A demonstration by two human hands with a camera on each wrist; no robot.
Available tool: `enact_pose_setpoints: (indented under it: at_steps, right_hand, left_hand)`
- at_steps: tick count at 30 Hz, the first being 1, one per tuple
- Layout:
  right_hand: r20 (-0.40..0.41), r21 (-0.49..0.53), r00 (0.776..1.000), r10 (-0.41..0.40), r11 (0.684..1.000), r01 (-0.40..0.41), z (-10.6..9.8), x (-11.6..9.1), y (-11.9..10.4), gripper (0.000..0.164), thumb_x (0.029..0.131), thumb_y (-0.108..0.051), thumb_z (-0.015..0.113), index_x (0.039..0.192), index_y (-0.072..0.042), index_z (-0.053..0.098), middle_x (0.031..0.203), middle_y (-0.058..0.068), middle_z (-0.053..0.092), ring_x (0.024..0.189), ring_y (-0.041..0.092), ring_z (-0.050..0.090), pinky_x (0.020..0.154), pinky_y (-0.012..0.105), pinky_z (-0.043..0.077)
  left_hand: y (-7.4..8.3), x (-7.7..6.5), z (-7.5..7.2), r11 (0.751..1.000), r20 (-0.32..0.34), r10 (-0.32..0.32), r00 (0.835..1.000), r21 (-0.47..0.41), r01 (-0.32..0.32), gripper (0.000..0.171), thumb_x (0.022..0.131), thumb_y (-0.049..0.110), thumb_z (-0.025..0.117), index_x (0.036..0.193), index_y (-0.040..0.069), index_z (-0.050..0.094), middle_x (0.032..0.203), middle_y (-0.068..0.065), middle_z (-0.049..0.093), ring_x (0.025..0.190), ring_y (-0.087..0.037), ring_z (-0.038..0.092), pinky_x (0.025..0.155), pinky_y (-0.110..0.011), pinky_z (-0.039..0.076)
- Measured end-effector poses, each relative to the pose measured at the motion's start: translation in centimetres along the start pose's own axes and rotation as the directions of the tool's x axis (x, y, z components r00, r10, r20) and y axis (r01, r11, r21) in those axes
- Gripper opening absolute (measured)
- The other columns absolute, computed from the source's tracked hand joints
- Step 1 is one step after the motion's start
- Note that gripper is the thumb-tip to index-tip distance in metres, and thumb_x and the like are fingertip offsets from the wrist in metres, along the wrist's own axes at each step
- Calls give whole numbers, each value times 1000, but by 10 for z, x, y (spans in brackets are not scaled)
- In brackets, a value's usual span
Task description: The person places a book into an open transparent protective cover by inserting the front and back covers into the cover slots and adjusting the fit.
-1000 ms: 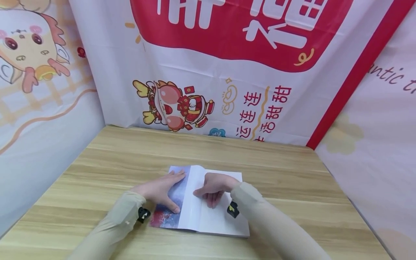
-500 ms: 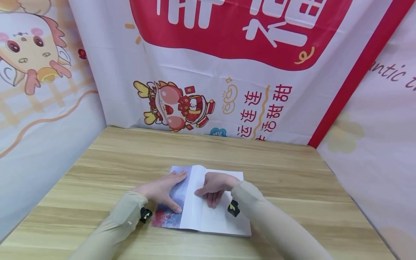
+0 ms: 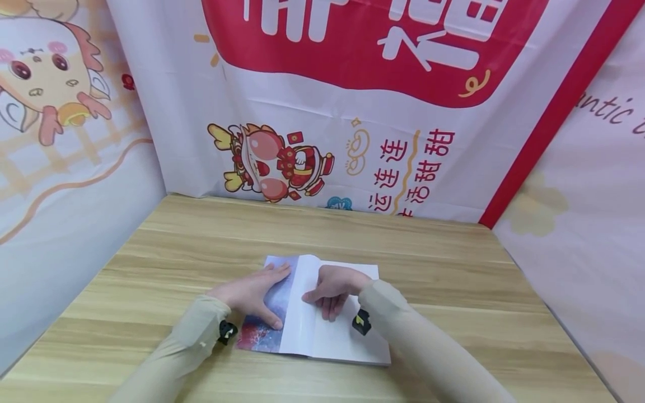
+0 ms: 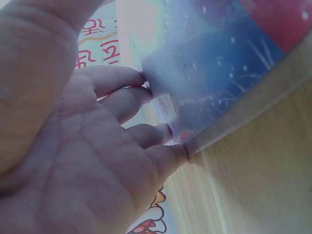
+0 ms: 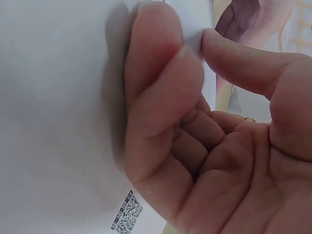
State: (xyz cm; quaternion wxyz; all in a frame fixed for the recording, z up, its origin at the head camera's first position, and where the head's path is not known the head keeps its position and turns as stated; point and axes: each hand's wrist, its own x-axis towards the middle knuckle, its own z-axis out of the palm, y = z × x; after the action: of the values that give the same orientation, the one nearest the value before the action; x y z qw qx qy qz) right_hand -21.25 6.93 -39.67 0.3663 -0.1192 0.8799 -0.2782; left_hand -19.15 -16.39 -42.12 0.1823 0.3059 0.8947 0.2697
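Observation:
A book [image 3: 347, 342] lies on the wooden table, with a blue-purple printed panel [image 3: 262, 336] at its left, a glossy white strip [image 3: 297, 330] in the middle and a white face at its right. My left hand [image 3: 249, 294] rests spread over the printed panel; in the left wrist view its fingertips [image 4: 146, 80] meet the panel's edge. Over the white face, my right hand [image 3: 335, 288] has its fingers curled in, their backs against the white surface. Its thumb is stretched left onto the white strip. A small printed code [image 5: 129, 212] shows beside the right hand in its wrist view.
The wooden table [image 3: 201, 235] extends around the book on all sides. Behind it hangs a white and red printed cloth [image 3: 302, 101], with other printed cloths at left [image 3: 75, 184] and right [image 3: 579, 224].
Both hands keep their places on the book. The whole scene shifts only slightly within the head view.

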Motion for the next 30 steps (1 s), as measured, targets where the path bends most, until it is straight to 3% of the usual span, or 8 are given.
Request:
enact_pose_setpoints:
  at_steps: [15,22,30]
  right_hand:
    - [-9,21,1000,28,999,-27,0,-1,-5,42,93,-36,69,75,1,68,67,16,69,51,21,65,54,32,57]
    - [-50,25,999,20,1000,-19,6,-1,-8,41,92,-35,70,73,2,68,64,15,68,48,19,63,52,32,57]
    - [-63,-42,998,24,999,-27,6,-6,-4,41,89,-40,73,72,-2,70,62,10,67,50,18,62,54,30,56]
  left_hand:
    - [0,2,1,1000,-3,-1,1000,-7,1,117,67,43,89,153,-2,24,161,-18,14,145,-43,5,116,-55,9]
    - [-1,0,1,1000,-4,-11,1000,-8,11,117,67,42,90,153,-2,24,161,-17,16,145,-43,4,116,-55,10]
    - [1,2,1,1000,-3,-2,1000,-8,2,117,67,43,90,153,-1,25,161,-17,16,145,-43,4,116,-56,10]
